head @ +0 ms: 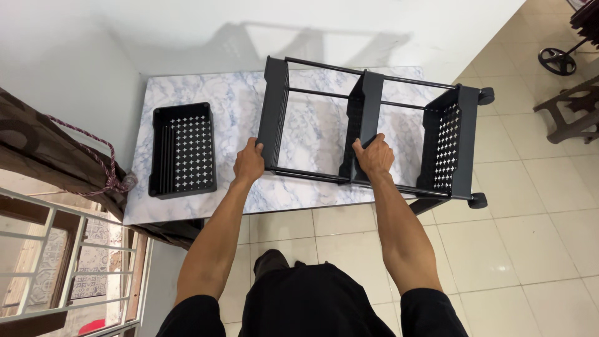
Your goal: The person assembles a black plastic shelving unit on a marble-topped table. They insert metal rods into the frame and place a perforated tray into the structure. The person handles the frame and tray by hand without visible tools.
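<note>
While a marble-patterned table (206, 200) stands against the white wall, a black tiered cart (368, 134) lies on its side across it. Beside it sits a loose black perforated basket (183, 150). The left hand (249, 163) is clamped on the cart's end tray, the right hand (374, 156) on its middle tray.

A black rolling cart (368, 128) lies on a table (231, 100) topped in white marble pattern with grey-blue veining. Its black end shelf shows a grid of white-looking cross-shaped cutouts. To the left, a separate black basket (183, 150) has the same cross pattern. Pale cream floor tiles (530, 237) lie nearer and right. A brown curtain (43, 143) hangs far left, tied with maroon cord.
</note>
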